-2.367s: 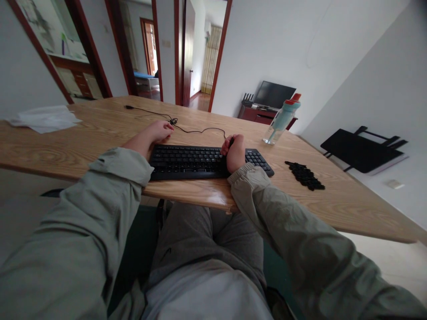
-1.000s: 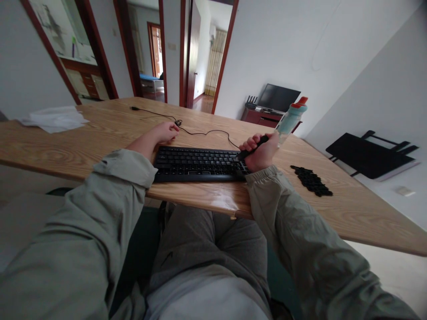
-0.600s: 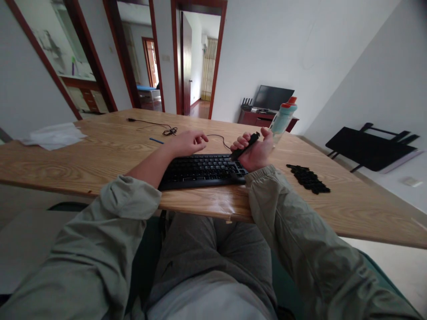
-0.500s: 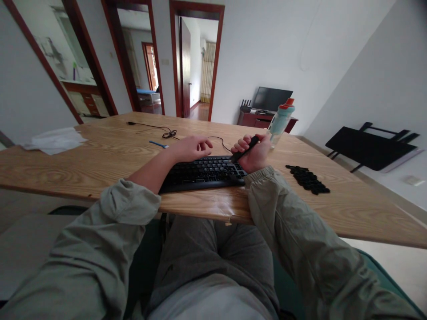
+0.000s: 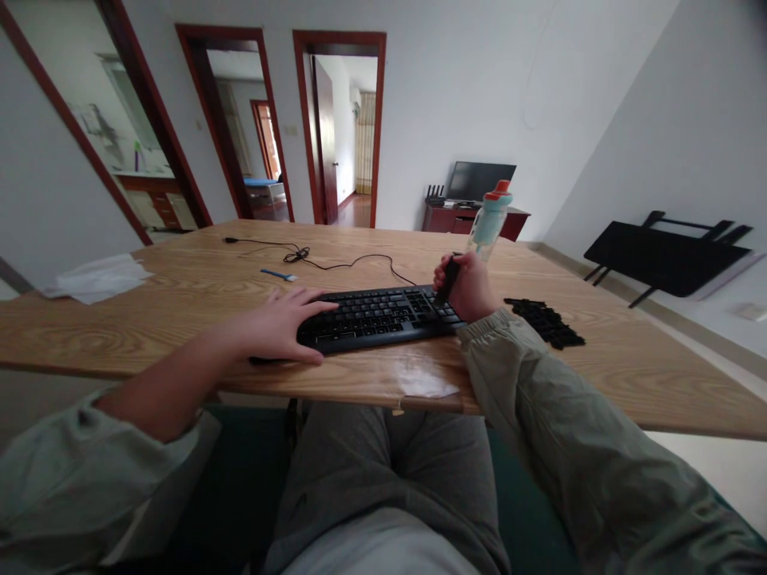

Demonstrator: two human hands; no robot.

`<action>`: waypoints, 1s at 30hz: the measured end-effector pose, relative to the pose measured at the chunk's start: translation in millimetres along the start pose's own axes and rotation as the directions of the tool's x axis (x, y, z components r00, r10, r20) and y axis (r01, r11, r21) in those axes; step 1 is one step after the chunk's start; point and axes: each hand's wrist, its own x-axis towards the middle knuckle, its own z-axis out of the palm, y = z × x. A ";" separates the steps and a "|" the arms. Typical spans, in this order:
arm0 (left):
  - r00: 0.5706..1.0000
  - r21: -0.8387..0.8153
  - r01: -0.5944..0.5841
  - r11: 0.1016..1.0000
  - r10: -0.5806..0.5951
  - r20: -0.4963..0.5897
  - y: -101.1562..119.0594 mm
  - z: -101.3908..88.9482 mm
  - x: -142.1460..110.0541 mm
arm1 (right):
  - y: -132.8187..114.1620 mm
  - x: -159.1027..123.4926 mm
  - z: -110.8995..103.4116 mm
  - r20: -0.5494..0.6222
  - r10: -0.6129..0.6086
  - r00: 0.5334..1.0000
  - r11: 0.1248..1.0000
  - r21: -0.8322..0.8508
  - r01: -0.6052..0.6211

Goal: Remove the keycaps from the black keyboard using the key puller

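A black keyboard (image 5: 365,315) lies near the front edge of the wooden table. My left hand (image 5: 288,323) is open over its left end, with the thumb at the front edge and the fingers spread across the keys. My right hand (image 5: 470,287) is closed around an upright black brush (image 5: 448,279), whose lower end is down at the number pad on the keyboard's right side. Its bristles are hard to make out. To the right of the right hand, a pile of small black pieces that look like keycaps (image 5: 545,323) lies on the table.
A clear bottle with an orange lid (image 5: 490,220) stands just behind my right hand. Behind the keyboard lie a blue-handled brush (image 5: 279,275) and the keyboard's cable (image 5: 353,262). White tissue (image 5: 99,278) lies at the table's left end.
My left hand has moved left and down, opening flat on the keyboard's left end. The keyboard shows more fully. My right hand has turned the black brush from slanted to upright over the number pad.
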 end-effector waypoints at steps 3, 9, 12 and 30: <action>0.987 -0.002 0.147 0.989 -0.147 -0.061 -25.7 15.0 -31.3 | 7.6 5.0 -39.2 0.014 -0.110 0.994 0.822 -0.560 0.099; 0.966 -0.185 0.184 0.965 -0.212 -0.149 -51.8 35.8 -49.6 | 9.8 -6.0 -89.7 0.094 0.087 0.992 0.334 -0.941 0.060; 0.968 -0.239 0.158 0.958 -0.198 -0.156 -51.3 39.7 -46.5 | 4.0 -20.2 -97.5 0.104 0.197 0.975 0.304 -0.952 0.040; 0.990 -0.052 0.101 0.994 -0.105 -0.095 -24.6 13.8 12.6 | 4.8 -37.8 -118.9 0.210 -0.008 0.978 0.237 -0.949 0.206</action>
